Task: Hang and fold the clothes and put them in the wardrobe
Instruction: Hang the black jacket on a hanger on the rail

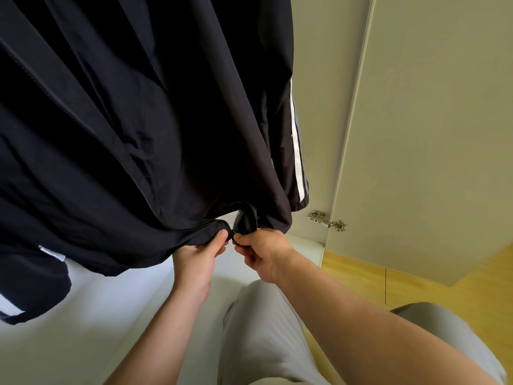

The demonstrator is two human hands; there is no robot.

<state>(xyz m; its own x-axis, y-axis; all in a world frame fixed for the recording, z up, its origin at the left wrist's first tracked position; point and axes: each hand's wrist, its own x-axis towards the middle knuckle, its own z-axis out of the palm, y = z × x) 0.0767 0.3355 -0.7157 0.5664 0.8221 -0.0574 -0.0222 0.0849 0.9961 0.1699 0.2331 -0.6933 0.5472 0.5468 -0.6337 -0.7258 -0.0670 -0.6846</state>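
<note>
A dark navy zip jacket [133, 120] with white sleeve stripes hangs down inside the wardrobe and fills the upper left of the head view. Its hanger is out of sight above. My left hand [201, 255] pinches the jacket's bottom hem on the left side of the zipper. Just to its right, my right hand [261, 250] grips the small zipper end [233, 233] at the hem. The two hands almost touch, and the zipper's lower part gapes slightly above them.
The open cream wardrobe door [433, 134] stands at the right, with a metal hinge [327, 220] near the jacket's sleeve. The white wardrobe floor [91, 315] lies below the jacket. My grey-trousered legs [263, 329] and yellow wooden flooring [361, 276] are underneath.
</note>
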